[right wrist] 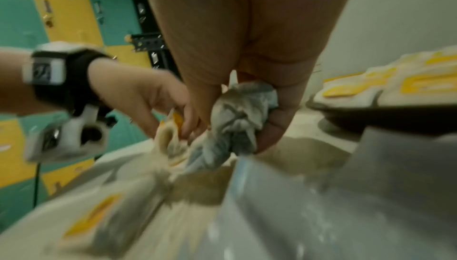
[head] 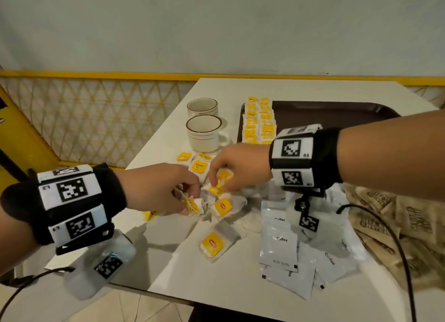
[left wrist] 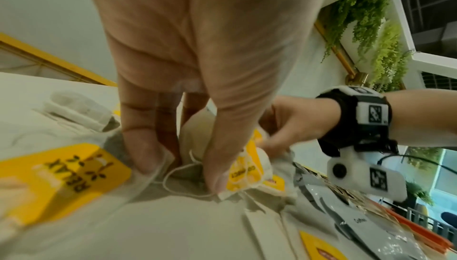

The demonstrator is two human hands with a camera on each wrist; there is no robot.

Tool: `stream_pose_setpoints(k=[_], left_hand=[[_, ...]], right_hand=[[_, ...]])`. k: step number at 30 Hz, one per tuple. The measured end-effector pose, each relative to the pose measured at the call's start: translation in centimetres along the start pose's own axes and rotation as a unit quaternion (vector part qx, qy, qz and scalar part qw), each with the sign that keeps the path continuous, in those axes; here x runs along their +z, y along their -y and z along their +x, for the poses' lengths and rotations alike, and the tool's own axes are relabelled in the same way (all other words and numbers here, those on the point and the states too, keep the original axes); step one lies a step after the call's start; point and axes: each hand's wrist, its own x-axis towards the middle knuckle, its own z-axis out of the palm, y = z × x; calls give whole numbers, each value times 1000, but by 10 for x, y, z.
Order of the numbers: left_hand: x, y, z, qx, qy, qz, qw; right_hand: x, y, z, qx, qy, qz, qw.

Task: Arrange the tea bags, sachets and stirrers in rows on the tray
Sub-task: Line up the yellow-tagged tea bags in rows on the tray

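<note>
Near edge: white "Coffee" sachets (head: 280, 247) fanned in a loose overlapping pile on the white table (head: 216, 280), right of centre; a black cable (head: 395, 239) arcs over them.
Near right corner: brown printed paper sachets (head: 385, 218) heaped, partly under the right forearm.
Lone bag: one yellow-tagged tea bag in a clear wrapper (head: 213, 244) lies flat, apart from the main tangle, toward the near edge.
Centre tangle: loose yellow-tagged tea bags (head: 222, 207) with strings crossed, bunched between both hands.
Left hand (head: 159, 189): fingers curled down, thumb and fingertips (left wrist: 217, 182) pinching a tea bag and its string against the table.
Right hand (head: 237, 167): fingers bent, pinching a crumpled tea bag (right wrist: 237, 115) with a yellow tag; the hand hides part of the tangle.
Obstruction: both wrist rigs and forearms cover the middle of the table and the near rim of the tray.
Left edge, farther: two white ceramic cups with brown rim lines (head: 204, 133), one behind the other, just beyond the hands.
Far right: dark brown plastic tray (head: 337, 114); two rows of yellow-tagged tea bags (head: 258, 121) line its left edge.
</note>
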Motion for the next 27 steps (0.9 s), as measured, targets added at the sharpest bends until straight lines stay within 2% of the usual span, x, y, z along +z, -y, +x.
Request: stream_pose_setpoints(k=[3, 5, 7, 10, 13, 16, 20, 24, 27], left_hand=[[3, 0, 1, 3, -3, 0, 1000], [3, 0, 3, 5, 0, 8, 1000], [2, -1, 5, 4, 7, 15, 1000], [-2, -1, 7, -3, 17, 23, 1000], [-2, -1, 7, -7, 17, 22, 1000], [-2, -3, 7, -5, 19, 24, 1000], [-2, -4, 7, -9, 24, 36, 999], [-2, -4, 7, -16, 21, 35, 999], [-5, -4, 5, -18, 2, 10, 1000]], right_hand=[[-14, -3, -7, -4, -83, 49, 995], [-19, 2, -14, -28, -98, 70, 992], [-15, 12, -21, -47, -47, 49, 997], [6, 22, -29, -44, 74, -48, 995], [22, 26, -32, -25, 119, -110, 987], [29, 25, -29, -27, 106, -135, 985], [31, 20, -20, -26, 79, -114, 990], [20, 14, -13, -53, 60, -111, 991], [0, 3, -18, -26, 13, -33, 999]])
